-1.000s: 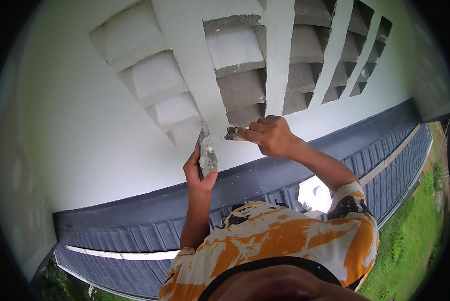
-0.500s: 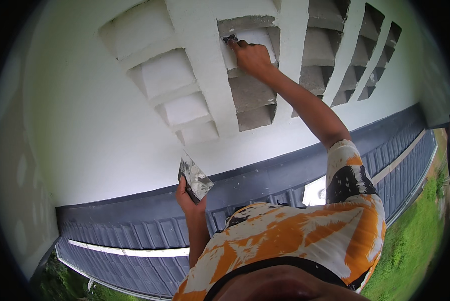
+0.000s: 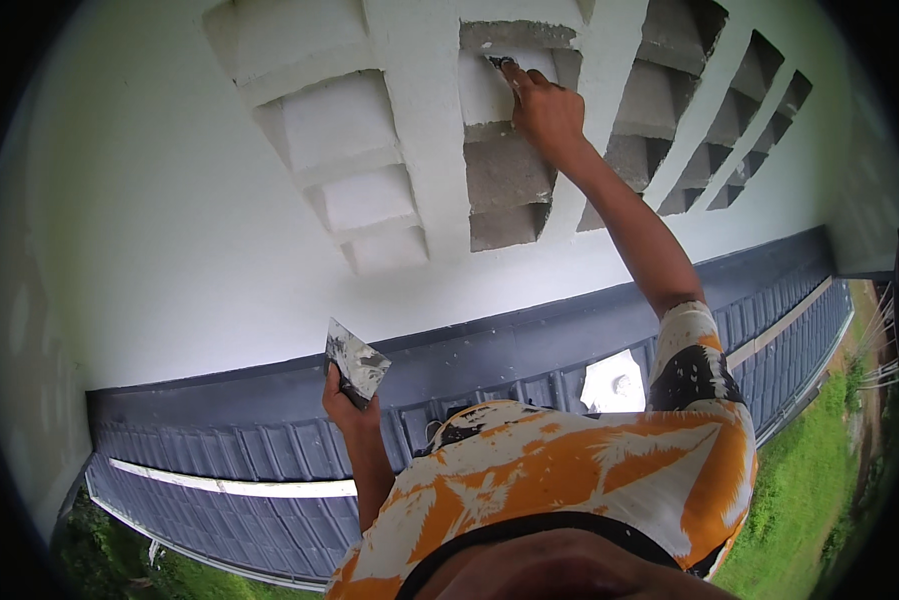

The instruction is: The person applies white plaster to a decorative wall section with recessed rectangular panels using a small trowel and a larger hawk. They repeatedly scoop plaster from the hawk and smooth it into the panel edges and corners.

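Observation:
My right hand (image 3: 549, 112) reaches up into a recess of the wall, its fingers closed round a small putty knife (image 3: 499, 63). The knife's dark end meets the recess near its upper part; most of the tool is hidden by my fingers. White filler (image 3: 487, 95) coats the back of that recess, while the grey recess (image 3: 509, 170) just below shows bare cement. Lower left, my left hand (image 3: 349, 405) grips a wide filling knife (image 3: 356, 362) with its blade upward. Whitish putty is smeared over the blade.
White-coated recesses (image 3: 339, 115) lie left, and more grey recesses (image 3: 659, 90) run off to the right. Below the white wall (image 3: 189, 280) is a dark ribbed roof (image 3: 249, 450) with a pale batten (image 3: 229, 486) across it. A white sheet-like object (image 3: 612, 385) rests near my right sleeve. Grass shows beyond the roof edge.
My right hand with its putty knife has shifted right within the same recess. The left hand and its filling knife sit slightly lower and further left; the whole view has shifted a little.

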`<action>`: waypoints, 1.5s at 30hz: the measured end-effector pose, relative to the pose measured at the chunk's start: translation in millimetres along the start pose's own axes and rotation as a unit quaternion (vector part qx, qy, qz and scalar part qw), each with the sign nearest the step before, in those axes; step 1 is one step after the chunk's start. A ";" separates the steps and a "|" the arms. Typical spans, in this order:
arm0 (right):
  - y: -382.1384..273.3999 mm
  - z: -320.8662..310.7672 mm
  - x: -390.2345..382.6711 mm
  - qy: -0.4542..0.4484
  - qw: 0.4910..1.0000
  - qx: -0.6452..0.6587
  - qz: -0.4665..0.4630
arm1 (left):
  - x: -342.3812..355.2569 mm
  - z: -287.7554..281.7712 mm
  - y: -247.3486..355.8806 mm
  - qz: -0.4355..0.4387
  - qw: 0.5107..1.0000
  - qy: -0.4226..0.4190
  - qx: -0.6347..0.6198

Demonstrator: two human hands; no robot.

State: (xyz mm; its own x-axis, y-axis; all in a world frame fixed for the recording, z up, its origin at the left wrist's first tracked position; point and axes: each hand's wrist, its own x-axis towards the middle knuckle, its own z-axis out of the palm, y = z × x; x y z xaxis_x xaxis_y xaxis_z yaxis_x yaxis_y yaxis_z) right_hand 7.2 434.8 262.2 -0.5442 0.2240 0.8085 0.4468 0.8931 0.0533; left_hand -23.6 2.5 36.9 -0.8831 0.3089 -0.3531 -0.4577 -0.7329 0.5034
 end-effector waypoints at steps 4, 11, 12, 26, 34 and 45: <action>1.0 18.5 5.5 -0.023 0.999 -0.011 -0.038 | 5.0 12.1 0.5 -0.012 1.000 -0.027 -0.010; -22.1 -18.1 -93.2 -0.079 0.995 -0.002 -0.068 | -3.8 -35.1 9.8 0.031 0.998 0.056 -0.022; -18.4 -19.1 -83.0 -0.047 0.998 -0.010 -0.052 | -4.1 -39.7 11.1 0.033 0.998 0.055 -0.022; -7.9 -15.2 -95.2 -0.059 0.998 -0.009 -0.004 | -1.6 -55.2 19.0 0.033 0.999 0.007 -0.008; 6.9 -11.8 6.1 -0.029 0.990 -0.077 0.113 | 12.9 -33.4 16.3 0.010 0.999 -0.038 0.029; -1.4 -19.3 -106.1 -0.053 0.993 0.000 0.104 | -5.2 -45.1 8.4 0.002 1.000 -0.017 0.016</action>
State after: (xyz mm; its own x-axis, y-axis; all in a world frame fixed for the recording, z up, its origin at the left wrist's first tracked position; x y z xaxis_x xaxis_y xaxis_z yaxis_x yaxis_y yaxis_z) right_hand 78.0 402.2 187.6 -0.5127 0.4430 0.7355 0.5570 0.8235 -0.1078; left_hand -18.2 -32.6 7.4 -0.8879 0.3272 -0.3234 -0.4564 -0.7149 0.5297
